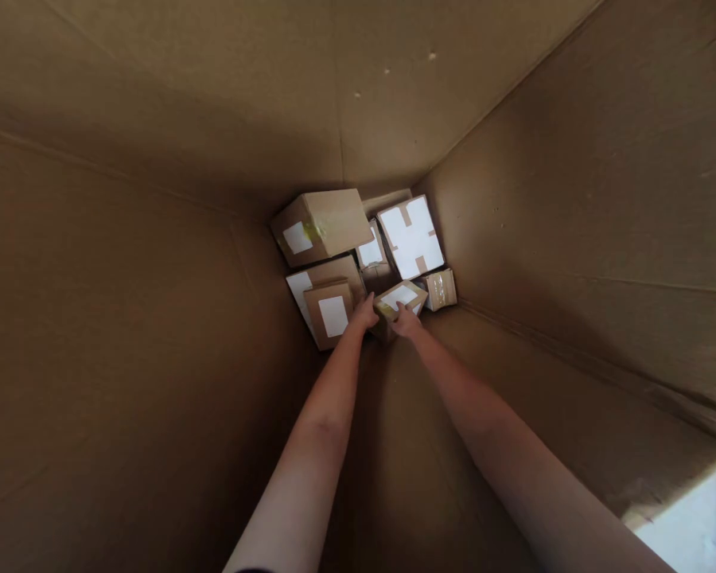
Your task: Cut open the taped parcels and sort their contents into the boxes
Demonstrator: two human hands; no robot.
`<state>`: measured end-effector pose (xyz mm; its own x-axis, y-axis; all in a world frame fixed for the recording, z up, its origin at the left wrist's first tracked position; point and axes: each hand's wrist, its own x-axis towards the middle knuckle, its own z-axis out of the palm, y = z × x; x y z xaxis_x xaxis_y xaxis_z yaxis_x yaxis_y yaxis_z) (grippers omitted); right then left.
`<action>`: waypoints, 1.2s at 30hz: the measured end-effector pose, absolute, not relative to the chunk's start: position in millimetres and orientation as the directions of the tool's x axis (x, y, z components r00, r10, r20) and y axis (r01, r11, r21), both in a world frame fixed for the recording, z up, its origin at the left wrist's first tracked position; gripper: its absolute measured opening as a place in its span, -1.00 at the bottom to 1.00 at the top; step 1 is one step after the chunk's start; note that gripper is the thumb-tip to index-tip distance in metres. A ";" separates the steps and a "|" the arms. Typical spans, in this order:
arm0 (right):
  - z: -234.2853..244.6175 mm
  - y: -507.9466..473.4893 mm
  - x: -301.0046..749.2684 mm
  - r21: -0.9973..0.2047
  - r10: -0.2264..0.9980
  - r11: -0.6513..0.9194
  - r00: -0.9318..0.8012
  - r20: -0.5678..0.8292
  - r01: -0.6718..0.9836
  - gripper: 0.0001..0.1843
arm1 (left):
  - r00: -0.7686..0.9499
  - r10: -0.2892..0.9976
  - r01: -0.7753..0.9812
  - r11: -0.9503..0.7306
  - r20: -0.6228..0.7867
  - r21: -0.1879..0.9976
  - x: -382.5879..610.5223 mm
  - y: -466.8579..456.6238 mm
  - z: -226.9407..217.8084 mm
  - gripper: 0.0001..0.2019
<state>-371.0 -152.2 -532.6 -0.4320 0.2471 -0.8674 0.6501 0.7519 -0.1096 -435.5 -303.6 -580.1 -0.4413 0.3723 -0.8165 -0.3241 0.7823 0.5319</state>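
Deep inside a large cardboard container, a small cardboard box (421, 294) with a white label on top lies between my two hands. My right hand (406, 321) grips its near right edge, with the thumb or a finger over the label. Against its left side is my left hand (365, 312), closed at the box's edge; its fingertips are partly hidden. Just left of that hand stands a flat carton (311, 306) with a white label, leaning on a larger carton (328, 273).
Behind lie a big brown carton (338, 221), a carton covered in white labels (414, 239) and a narrow labelled carton (371, 248). A small taped box (440, 290) sits at the right. Tall cardboard walls (573, 199) surround everything.
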 end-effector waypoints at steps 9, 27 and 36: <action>-524.3 -162.2 -357.2 -0.200 0.305 0.596 -0.450 -0.839 0.777 0.09 | -0.593 0.404 -0.285 0.703 -0.696 0.651 -427.5 -289.3 -531.7 -0.24; -209.4 -163.1 -494.6 -0.339 -0.041 0.926 -0.852 -0.521 0.163 -0.14 | -0.859 0.353 -0.067 0.638 -0.369 0.767 -480.5 -311.3 -252.9 -0.12; 0.3 -169.0 -440.5 -0.266 0.160 0.943 -0.974 -0.161 0.199 -0.13 | -0.826 0.560 0.381 0.465 0.068 0.799 -487.0 -320.0 -64.9 -0.20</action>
<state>-440.5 -169.0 0.3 -0.9739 0.1599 -0.1612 0.1989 0.9433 -0.2657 -487.0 -320.0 -64.9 -0.8255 0.5603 0.0675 0.3809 0.4648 0.7993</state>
